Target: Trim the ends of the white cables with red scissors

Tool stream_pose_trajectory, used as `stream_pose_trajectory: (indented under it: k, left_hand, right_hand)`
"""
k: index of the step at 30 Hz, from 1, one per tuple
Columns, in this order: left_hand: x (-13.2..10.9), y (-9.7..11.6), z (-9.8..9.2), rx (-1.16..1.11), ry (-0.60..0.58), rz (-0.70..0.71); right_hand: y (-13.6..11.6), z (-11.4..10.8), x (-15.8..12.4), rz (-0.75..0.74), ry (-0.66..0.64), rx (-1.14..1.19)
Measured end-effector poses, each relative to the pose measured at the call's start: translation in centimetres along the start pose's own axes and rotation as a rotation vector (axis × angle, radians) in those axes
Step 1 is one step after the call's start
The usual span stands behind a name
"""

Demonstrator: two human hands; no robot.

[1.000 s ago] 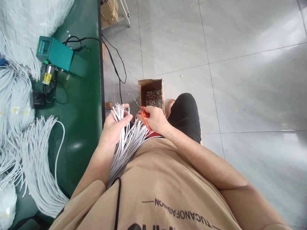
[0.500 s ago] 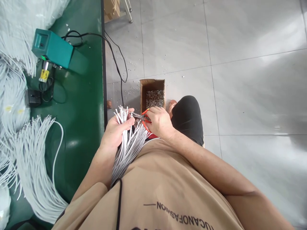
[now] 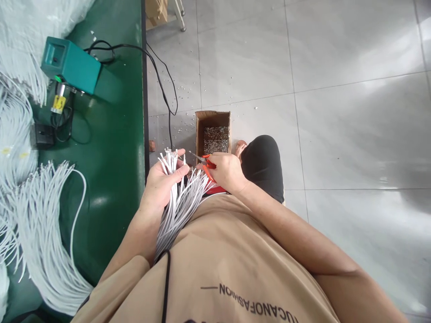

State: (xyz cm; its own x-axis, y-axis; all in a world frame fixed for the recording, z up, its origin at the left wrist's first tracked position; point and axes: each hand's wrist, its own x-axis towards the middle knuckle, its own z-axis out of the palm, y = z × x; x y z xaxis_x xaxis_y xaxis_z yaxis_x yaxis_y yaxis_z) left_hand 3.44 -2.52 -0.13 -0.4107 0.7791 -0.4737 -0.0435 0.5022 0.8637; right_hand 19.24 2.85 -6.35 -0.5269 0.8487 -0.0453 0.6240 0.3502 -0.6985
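Note:
A bunch of white cables [image 3: 177,197] lies across my lap, its upper ends in my left hand [image 3: 164,181]. That hand is closed round several of them, and one cable end stands apart by the thumb tip. My right hand [image 3: 228,170] grips red-handled cutting pliers [image 3: 209,164] by the handles. The pliers' metal jaws point left, a short way right of the single cable end and apart from it. Other loose cable ends spread below the pliers.
Below stands a cardboard box [image 3: 198,132] with small cut bits inside; more bits lie scattered on the tiled floor [image 3: 336,134]. On the green table [image 3: 111,179] at left are a teal device [image 3: 72,65], a black cord [image 3: 158,74] and more white cable bundles [image 3: 43,229].
The pliers have moved right, off the cable end at my left thumb, and their jaws now show clear of it. My left hand keeps its hold on the cables.

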Motion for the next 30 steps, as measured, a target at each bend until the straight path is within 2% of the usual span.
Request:
stream_pose_trajectory:
  k: [4, 7, 10, 17, 23, 30]
  left_hand:
    - [0.0, -0.2, 0.3, 0.031, 0.06, 0.082]
    - [-0.1, -0.4, 0.4, 0.035, 0.068, 0.15]
    - [-0.2, -0.5, 0.5, 0.078, 0.087, 0.208]
    - [-0.3, -0.5, 0.6, 0.165, 0.113, 0.243]
    - [-0.4, -0.6, 0.4, 0.194, 0.117, 0.269]
    - [-0.8, -0.5, 0.2, 0.261, 0.165, 0.269]
  right_hand:
    - [-0.8, -1.2, 0.3, 0.065, -0.043, 0.128]
    - [-1.3, -1.8, 0.4, 0.073, -0.148, 0.07]
    - [-1.7, -2.2, 0.4, 0.057, -0.194, 0.018]
    - [-2.4, -2.7, 0.2, 0.014, -0.191, -0.096]
    - [-2.7, -2.9, 0.1, 0.01, -0.247, -0.15]
    - [-2.7, -2.3, -0.2, -0.031, -0.17, -0.155]
